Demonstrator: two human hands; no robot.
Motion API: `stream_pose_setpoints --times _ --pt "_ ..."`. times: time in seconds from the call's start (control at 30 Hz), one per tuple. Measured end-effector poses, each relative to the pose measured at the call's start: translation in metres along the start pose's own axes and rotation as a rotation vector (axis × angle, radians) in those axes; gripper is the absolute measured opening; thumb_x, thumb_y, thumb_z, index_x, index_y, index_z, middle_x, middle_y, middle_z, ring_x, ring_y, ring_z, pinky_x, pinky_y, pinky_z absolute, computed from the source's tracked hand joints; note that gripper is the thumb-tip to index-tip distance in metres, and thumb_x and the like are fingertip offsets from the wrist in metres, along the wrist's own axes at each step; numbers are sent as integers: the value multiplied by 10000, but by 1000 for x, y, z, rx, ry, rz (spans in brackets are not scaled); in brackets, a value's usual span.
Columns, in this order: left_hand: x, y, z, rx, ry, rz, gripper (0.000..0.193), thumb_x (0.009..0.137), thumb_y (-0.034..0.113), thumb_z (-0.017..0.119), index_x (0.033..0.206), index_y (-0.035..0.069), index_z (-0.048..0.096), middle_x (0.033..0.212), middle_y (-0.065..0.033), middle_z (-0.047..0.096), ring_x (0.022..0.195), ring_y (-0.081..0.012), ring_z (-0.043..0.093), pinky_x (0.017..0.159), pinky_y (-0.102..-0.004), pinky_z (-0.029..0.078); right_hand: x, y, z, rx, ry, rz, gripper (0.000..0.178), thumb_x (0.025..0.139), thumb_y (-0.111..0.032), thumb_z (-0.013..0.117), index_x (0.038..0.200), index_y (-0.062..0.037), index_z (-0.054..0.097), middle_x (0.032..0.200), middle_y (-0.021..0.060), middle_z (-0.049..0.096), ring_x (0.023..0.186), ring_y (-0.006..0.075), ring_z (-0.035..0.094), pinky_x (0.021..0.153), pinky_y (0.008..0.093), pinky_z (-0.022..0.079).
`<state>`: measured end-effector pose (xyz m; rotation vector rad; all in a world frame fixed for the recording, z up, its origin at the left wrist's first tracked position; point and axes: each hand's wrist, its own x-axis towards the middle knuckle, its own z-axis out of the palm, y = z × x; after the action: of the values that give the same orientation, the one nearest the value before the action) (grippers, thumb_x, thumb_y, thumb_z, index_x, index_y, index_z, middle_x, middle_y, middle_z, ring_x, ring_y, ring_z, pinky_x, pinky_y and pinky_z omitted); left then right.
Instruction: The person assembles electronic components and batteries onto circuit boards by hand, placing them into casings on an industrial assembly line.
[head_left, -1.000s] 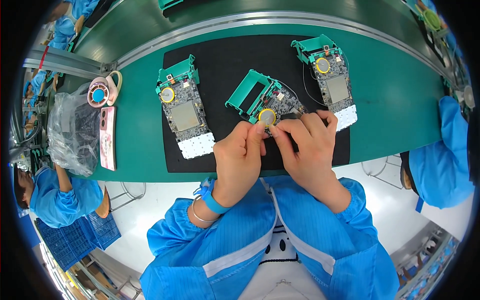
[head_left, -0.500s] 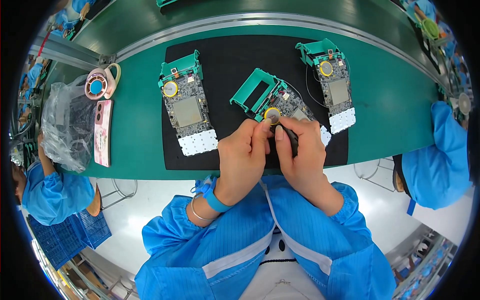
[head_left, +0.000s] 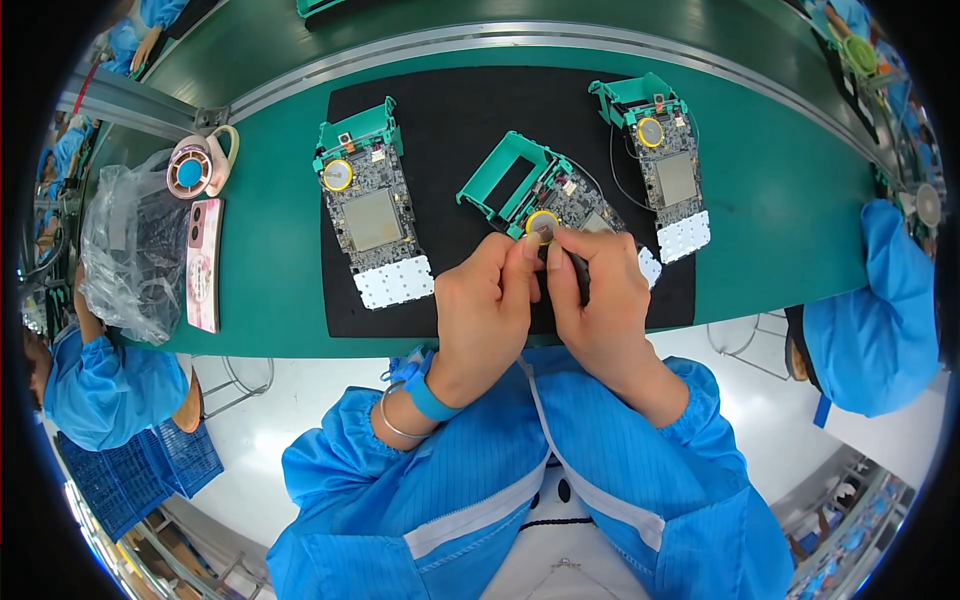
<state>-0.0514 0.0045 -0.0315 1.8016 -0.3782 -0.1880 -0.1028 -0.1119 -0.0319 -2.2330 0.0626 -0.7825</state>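
Middle circuit board (head_left: 577, 203) — aslant on the black mat (head_left: 455, 115), toward the desk's (head_left: 785, 210) near edge, likely turned so its yellow-rimmed coin cell (head_left: 541, 222) meets both thumbs. Left hand (head_left: 486, 305), right hand (head_left: 612, 305): each grip drawn close at the cell's near rim — can't tell whether either pinches it. Mat probably cushions the board.

Single head-worn fisheye view, angled steeply down at near range over the hands (head_left: 487, 305).
The left of two side-by-side cameras looks from above the blue jacket (head_left: 375, 510) at bottom centre, forward across the desk (head_left: 775, 220), which spans the upper half; the hands sit mid-frame, pale floor (head_left: 245, 435) shows at lower left and lower right, and straight edges bow toward the rim.
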Motion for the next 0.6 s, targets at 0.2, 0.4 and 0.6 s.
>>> stream_pose_setpoints --times 0.2,0.4,0.6 --pt "1 2 -2 1 -20 -17 261 958 183 547 769 10 603 550 -44 569 462 -81 511 423 -249 381 8 -2 -10 2 -64 12 159 846 -35 640 1002 -33 609 894 98 642 746 230 573 635 309 464" --pt "1 6 -3 -22 -52 -107 275 965 207 540 795 5 618 555 -29 569 469 -57 486 433 -228 365 -4 4 -25 -161 -13 -57 164 760 -73 731 895 -70 639 790 77 576 694 211 516 640 322 382" --pt "1 7 -8 -116 -124 -201 323 956 232 564 743 -2 628 564 -15 577 483 -33 457 436 -211 338 -9 8 -23 -226 18 -20 151 737 -99 751 807 -94 618 779 45 540 697 215 476 624 329 342"
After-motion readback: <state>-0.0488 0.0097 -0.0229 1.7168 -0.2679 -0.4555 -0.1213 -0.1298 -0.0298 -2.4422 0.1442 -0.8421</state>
